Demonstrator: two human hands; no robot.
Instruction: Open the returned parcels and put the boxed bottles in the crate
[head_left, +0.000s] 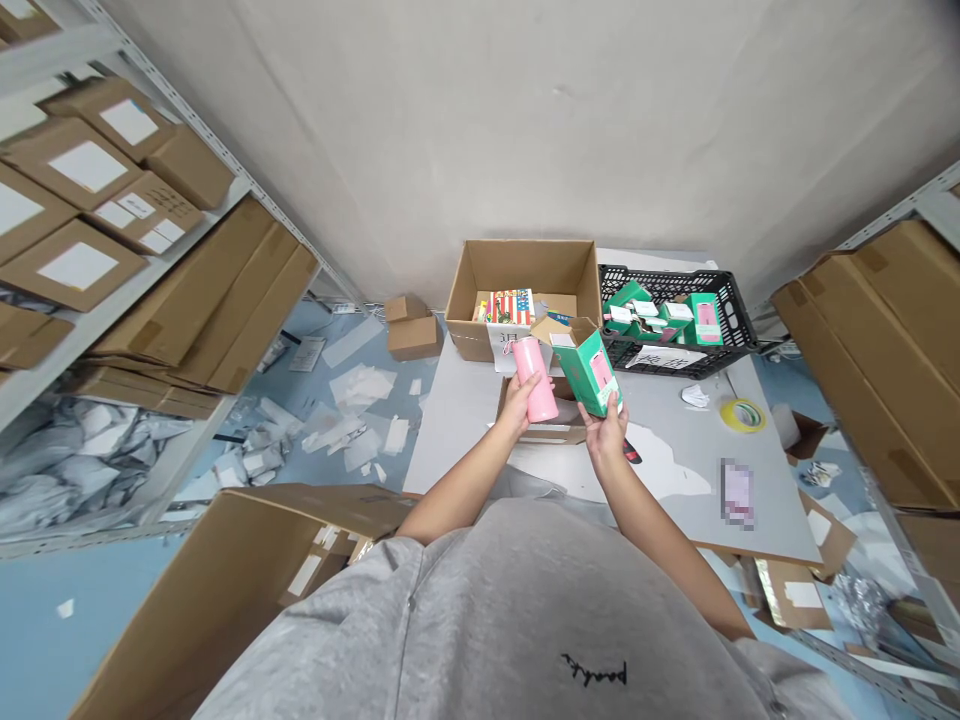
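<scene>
Holding up a pink bottle (pixel 535 380), the left hand (pixel 519 402) has its fingers (pixel 528 386) curled closed around it. The right hand (pixel 604 432) pinches a green carton (pixel 586 370), flap open, its fingers (pixel 613 408) shut on the lower corner. Both are over the bench (pixel 675 470) — just short of its far edge, near a cardboard box (pixel 517 270) and a black crate (pixel 660 274).

Glossy card pkg (pixel 586 372), matt cardbd ctn (pixel 523 268)
</scene>
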